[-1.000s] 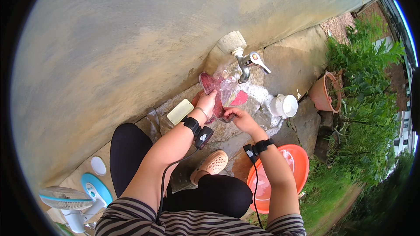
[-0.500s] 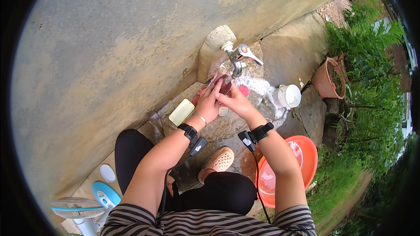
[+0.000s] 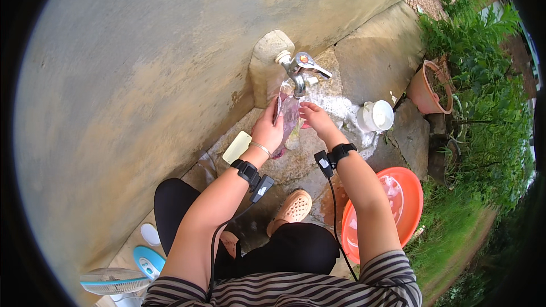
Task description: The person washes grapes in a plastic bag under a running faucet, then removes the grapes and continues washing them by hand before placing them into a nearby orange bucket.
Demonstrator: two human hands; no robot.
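Observation:
Below the metal tap (image 3: 296, 74), a dark reddish flat piece (image 3: 277, 110) stands on edge in my left hand (image 3: 267, 129), whose fingers are closed round its side. What kind of thing it is, I cannot make out. Water runs down beside it, clear with a purplish tint over the wet stone (image 3: 307, 156). Just right of the stream is my right hand (image 3: 318, 120), fingers spread and nothing in them. A pink-red object shows only partly behind that hand. Close to my left wrist lies a pale yellow rectangular dish (image 3: 236, 146).
White suds (image 3: 340, 107) cover the stone right of the tap, beside a white tub (image 3: 376, 116). An orange basin (image 3: 414, 207) holding a wet item stands by my right forearm. A plant pot (image 3: 426, 94) is farther right. The wall (image 3: 159, 79) rises at left; a fan (image 3: 114, 279) stands lower left.
My hands have parted: the right has moved off the reddish piece, while the left keeps it and tilts it upright. The water stream now shows between them. The view has shifted slightly.

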